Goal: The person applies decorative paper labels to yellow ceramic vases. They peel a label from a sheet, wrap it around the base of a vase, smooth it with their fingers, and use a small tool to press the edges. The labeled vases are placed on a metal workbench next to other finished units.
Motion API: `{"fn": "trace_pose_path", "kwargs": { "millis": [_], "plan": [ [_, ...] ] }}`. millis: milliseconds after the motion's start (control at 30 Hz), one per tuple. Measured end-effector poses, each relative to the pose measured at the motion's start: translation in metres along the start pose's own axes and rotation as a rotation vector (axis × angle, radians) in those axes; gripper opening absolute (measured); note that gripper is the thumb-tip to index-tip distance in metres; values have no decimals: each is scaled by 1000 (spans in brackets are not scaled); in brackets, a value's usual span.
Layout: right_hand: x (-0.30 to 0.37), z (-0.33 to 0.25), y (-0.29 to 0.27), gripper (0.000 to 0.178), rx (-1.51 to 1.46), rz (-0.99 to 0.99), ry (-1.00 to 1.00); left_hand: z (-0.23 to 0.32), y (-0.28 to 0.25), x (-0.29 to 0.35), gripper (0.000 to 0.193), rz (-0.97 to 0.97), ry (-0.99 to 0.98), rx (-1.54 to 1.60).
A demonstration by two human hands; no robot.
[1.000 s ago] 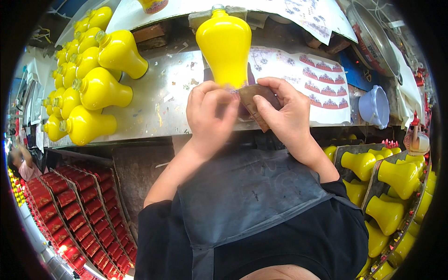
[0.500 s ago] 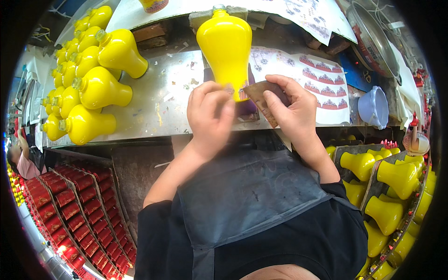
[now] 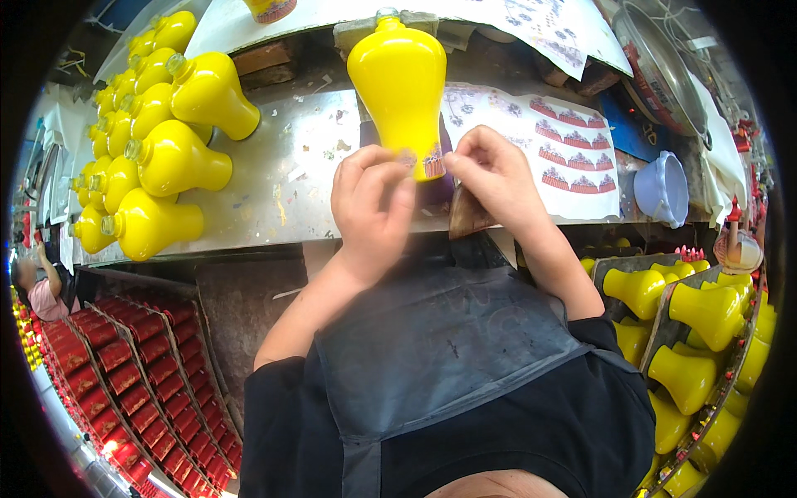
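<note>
A glossy yellow bottle lies in front of me, its clear neck pointing away and its narrower base toward me. A patterned decal strip wraps the bottle near the base. My left hand has curled fingers against the left side of the base, partly hiding the decal there. On the other side, my right hand brings thumb and forefinger together at the decal's right end. Tucked under that hand's other fingers is a flat brown scraper, its upper part hidden by the hand.
Several yellow bottles lie clustered on the metal table at left. Right of the work lie a decal sheet and a pale blue bucket. Racks hold red pieces lower left and more yellow bottles lower right.
My right hand has moved up and left to the base, and the scraper has swung down beneath its fingers. The left hand stays by the base.
</note>
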State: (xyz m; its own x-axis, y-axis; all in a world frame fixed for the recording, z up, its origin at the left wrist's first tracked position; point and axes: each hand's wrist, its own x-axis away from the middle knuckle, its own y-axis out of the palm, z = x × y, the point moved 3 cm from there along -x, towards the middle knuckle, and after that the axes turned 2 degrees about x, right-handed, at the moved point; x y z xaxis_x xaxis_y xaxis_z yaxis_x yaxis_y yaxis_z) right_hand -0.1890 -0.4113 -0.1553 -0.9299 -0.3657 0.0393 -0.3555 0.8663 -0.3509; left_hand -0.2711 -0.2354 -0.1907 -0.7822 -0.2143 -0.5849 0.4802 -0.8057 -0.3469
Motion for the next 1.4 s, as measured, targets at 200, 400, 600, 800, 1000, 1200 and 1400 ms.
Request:
{"fn": "trace_pose_path", "kwargs": {
  "millis": [200, 400, 600, 800, 1000, 1200, 1400],
  "plan": [
    [-9, 10, 11, 32, 218, -84, 161, 0, 1, 1, 13, 1, -2, 3],
    [-8, 18, 10, 33, -43, -142, 166, 3, 1, 5, 20, -42, 48, -77],
    [0, 31, 8, 22, -145, -184, 160, 11, 3, 9, 42, -152, 132, -228],
    [-1, 39, 7, 18, -141, -180, 103, 11, 1, 12, 51, -217, 231, -264],
    [-4, 35, 11, 21, -173, -191, 100, -18, 4, -1, 51, -70, -308, 290],
    [-7, 33, 13, 37, -113, -135, 164, -20, 9, -6, 55, -89, -419, 299],
    [-7, 38, 14, 26, -116, -179, 162, -20, 14, -3, 55, 30, -515, 400]
  ]
}}
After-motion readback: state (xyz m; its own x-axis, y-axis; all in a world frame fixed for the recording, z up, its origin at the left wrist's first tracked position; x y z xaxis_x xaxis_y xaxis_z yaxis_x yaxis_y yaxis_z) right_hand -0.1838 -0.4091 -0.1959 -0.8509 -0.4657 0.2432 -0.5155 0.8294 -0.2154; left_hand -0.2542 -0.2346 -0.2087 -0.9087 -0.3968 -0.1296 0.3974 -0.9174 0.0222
